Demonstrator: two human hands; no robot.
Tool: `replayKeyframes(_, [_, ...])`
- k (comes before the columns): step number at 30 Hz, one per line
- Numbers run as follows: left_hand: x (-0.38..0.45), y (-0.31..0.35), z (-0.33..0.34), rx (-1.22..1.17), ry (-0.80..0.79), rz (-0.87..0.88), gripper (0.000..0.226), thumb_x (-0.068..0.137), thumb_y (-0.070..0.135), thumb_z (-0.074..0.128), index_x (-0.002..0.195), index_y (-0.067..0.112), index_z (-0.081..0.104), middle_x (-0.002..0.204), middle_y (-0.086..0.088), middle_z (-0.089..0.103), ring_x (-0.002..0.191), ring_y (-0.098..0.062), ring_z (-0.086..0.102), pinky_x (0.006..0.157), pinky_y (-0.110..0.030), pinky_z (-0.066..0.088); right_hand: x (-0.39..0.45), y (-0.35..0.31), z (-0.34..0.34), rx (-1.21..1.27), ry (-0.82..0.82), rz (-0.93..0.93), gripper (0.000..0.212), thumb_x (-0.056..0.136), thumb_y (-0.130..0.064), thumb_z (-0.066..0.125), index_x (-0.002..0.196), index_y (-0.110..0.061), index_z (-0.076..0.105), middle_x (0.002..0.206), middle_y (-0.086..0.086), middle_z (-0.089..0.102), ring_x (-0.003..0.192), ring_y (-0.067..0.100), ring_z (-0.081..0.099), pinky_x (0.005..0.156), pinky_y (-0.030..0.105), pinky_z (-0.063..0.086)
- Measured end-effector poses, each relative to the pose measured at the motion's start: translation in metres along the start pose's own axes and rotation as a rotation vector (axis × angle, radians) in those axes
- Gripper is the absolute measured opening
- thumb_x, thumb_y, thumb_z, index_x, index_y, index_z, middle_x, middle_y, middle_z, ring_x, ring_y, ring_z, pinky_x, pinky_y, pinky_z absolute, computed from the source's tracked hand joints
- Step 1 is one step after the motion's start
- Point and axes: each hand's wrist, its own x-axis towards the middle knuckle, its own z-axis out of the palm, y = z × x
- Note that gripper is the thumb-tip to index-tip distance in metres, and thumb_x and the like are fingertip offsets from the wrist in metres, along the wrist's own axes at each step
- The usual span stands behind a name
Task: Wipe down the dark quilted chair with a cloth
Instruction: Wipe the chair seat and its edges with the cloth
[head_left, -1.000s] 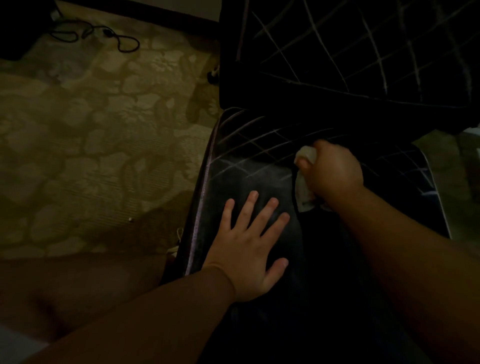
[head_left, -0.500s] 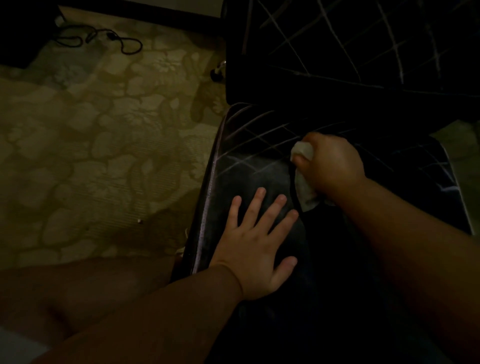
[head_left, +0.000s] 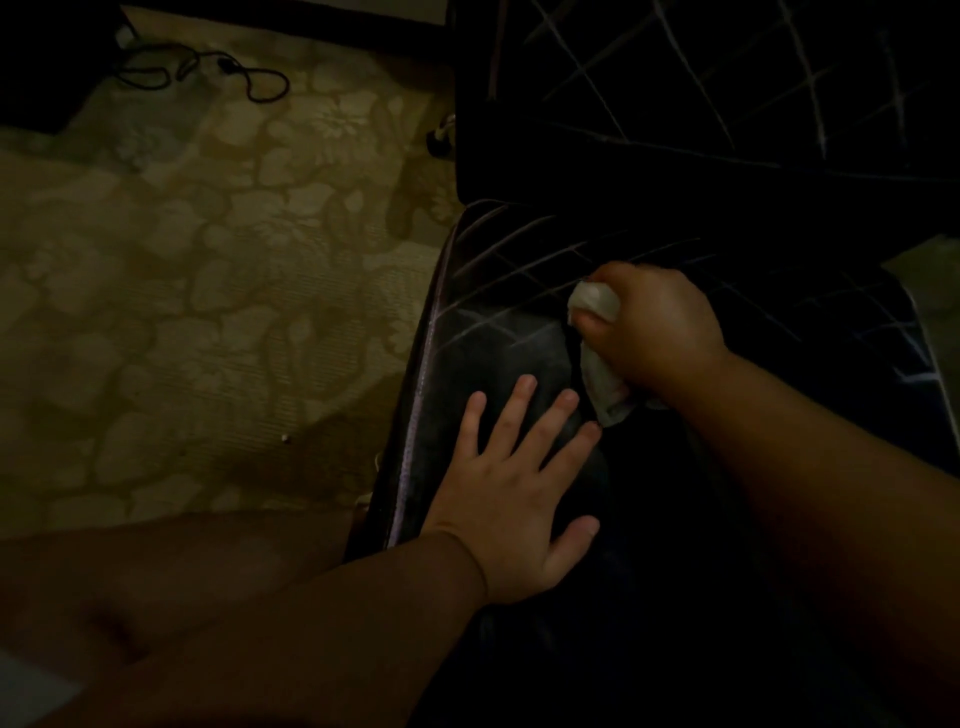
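Observation:
The dark quilted chair (head_left: 498, 291) fills the right half of the head view, its seat crossed by pale stitch lines and its backrest rising at the top right. My left hand (head_left: 514, 493) lies flat on the seat's left side with its fingers spread. My right hand (head_left: 654, 332) grips a bunched white cloth (head_left: 597, 358) and presses it on the seat just beyond my left fingertips. Part of the cloth is hidden inside my fist.
Patterned beige carpet (head_left: 208, 291) covers the floor left of the chair. A black cable (head_left: 208, 73) lies coiled on it at the top left beside a dark object. My bare leg (head_left: 171, 577) shows at the bottom left. A chair caster (head_left: 441, 137) sits behind the seat.
My right hand with the cloth has shifted slightly across the seat, staying close to my left fingertips. My left hand stays flat in the same spot. The view has shifted a little.

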Motion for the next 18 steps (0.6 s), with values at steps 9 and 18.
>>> replayKeyframes(9, [0.001, -0.001, -0.002, -0.001, -0.011, 0.001, 0.077, 0.092, 0.068, 0.039, 0.157, 0.027, 0.032, 0.169, -0.005, 0.019, 0.157, -0.037, 0.002, 0.119, -0.064, -0.004, 0.014, -0.005, -0.003, 0.008, -0.052, 0.004, 0.036, 0.091, -0.044, 0.062, 0.117, -0.018, 0.063, 0.106, 0.010, 0.067, 0.097, 0.029, 0.063, 0.069, 0.030, 0.041])
replayKeyframes(18, [0.001, -0.002, -0.002, -0.031, -0.024, 0.002, 0.075, 0.094, 0.068, 0.038, 0.157, 0.027, 0.029, 0.169, -0.005, 0.019, 0.157, -0.037, -0.002, 0.118, -0.065, -0.006, 0.002, -0.013, -0.009, -0.052, -0.186, -0.115, 0.038, 0.088, -0.050, 0.065, 0.119, -0.028, 0.063, 0.107, 0.001, 0.066, 0.099, 0.021, 0.062, 0.075, 0.030, 0.048])
